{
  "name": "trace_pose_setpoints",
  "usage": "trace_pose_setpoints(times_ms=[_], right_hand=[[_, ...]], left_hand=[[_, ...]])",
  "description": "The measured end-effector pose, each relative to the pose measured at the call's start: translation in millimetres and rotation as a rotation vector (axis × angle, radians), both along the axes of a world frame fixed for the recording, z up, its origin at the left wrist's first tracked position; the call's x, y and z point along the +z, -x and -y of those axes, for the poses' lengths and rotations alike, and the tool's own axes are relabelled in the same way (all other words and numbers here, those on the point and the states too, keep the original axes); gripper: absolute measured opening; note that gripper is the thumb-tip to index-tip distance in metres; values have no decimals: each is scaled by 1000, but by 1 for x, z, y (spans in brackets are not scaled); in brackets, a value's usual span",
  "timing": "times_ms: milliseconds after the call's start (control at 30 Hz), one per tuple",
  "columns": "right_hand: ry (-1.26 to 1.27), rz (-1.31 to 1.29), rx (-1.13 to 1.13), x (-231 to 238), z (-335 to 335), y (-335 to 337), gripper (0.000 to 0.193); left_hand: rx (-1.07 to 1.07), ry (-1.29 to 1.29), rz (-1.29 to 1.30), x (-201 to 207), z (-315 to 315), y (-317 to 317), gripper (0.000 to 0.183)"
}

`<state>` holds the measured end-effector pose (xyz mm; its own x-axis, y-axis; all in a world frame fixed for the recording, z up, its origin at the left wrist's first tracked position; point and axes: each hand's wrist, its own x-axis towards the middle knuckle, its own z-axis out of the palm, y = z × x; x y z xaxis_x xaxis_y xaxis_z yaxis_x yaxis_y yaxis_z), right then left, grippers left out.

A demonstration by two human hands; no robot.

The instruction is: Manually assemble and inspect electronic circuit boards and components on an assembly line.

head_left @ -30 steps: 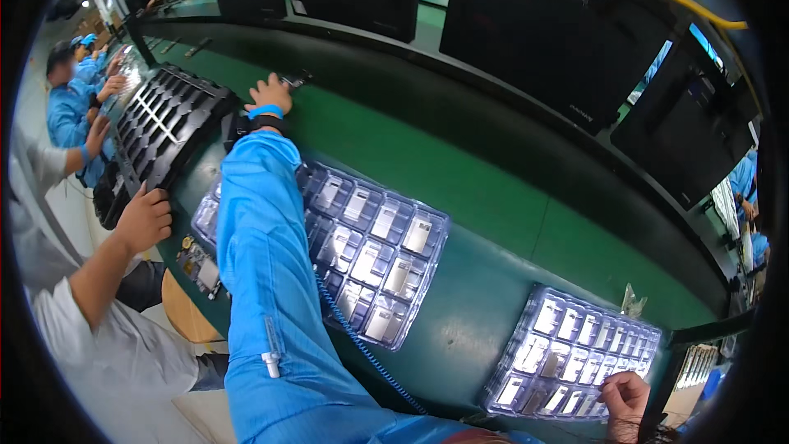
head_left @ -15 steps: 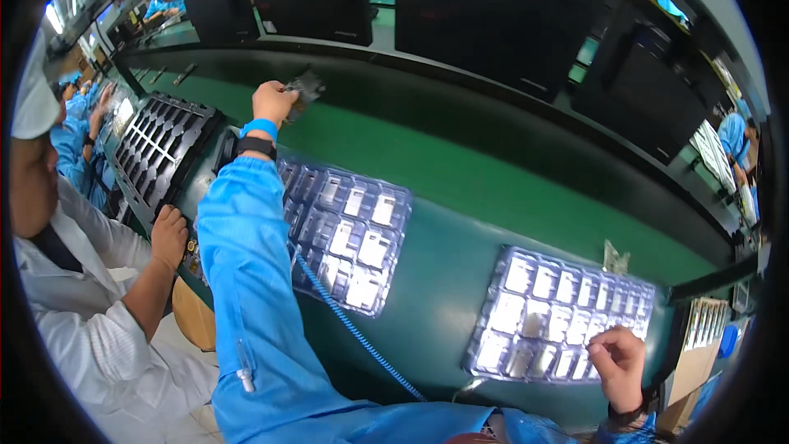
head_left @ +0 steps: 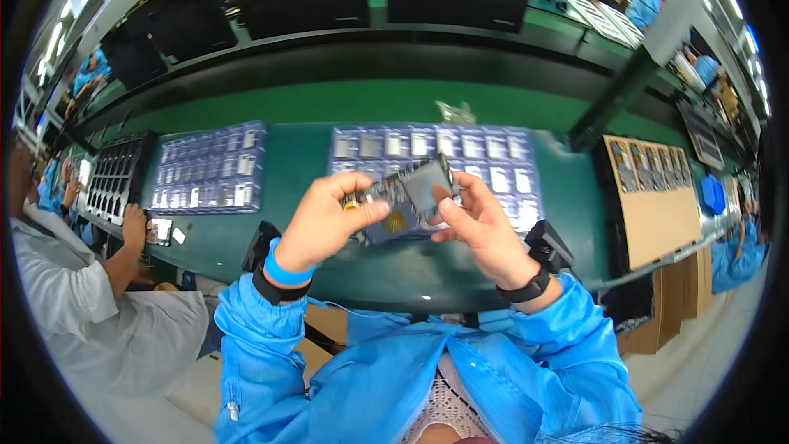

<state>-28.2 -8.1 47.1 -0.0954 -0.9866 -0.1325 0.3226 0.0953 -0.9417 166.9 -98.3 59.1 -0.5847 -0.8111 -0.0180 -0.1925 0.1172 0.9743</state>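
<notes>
Both hands hold a circuit board [head_left: 393, 207] in front of me, tilted above a clear plastic tray [head_left: 343, 129] with silver rectangular pieces in its pockets. The thumb of my left hand [head_left: 325, 222] lies over the board's left end, its fingers curled around it. A silver rectangular plate [head_left: 429, 185] covers the board's right part; whether it is fixed there I cannot tell. With thumb and fingers, my right hand [head_left: 483, 230] grips the right end beside this plate. Motion blurs the board's details.
Another clear tray [head_left: 256, 166] of silver pieces lies to the left, beside a black slotted rack [head_left: 119, 177]. A co-worker's hand [head_left: 134, 226] rests near that rack. On the right stands a cardboard-lined holder [head_left: 657, 226] with several boards. A crumpled clear bag [head_left: 454, 113] lies behind the middle tray.
My left hand has come back from the far left with the item it held. My right hand has left the right tray and joined it. The view has swung rightward.
</notes>
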Motion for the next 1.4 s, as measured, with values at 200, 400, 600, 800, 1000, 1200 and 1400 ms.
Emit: trace_pose_setpoints(times_ms=[200, 400, 600, 800, 1000, 1200, 1400], right_hand=[[-58, -11, -43, -32, -51, 47, 18], [-140, -19, -25, -41, -44, 82, 20], [0, -1111, -340, -52, 23, 177, 16], [150, -1468, -330, -66, 65, 158, 8], [269, -1396, -130, -71, 111, 95, 16], [-12, -1558, -75, -69, 126, 74, 27], [47, -1443, -256, -75, 124, 63, 31]], left_hand=[[-90, -303, -493, -48, -64, 49, 61], [48, -468, -507, -60, -78, 81, 63], [75, -565, -508, -66, -51, 76, 54], [-27, -614, -448, -82, -43, 79, 59], [-90, -661, -395, -97, -39, 76, 57], [-82, -607, -469, -95, -44, 74, 58], [-25, -396, -424, -108, -42, 73, 61]])
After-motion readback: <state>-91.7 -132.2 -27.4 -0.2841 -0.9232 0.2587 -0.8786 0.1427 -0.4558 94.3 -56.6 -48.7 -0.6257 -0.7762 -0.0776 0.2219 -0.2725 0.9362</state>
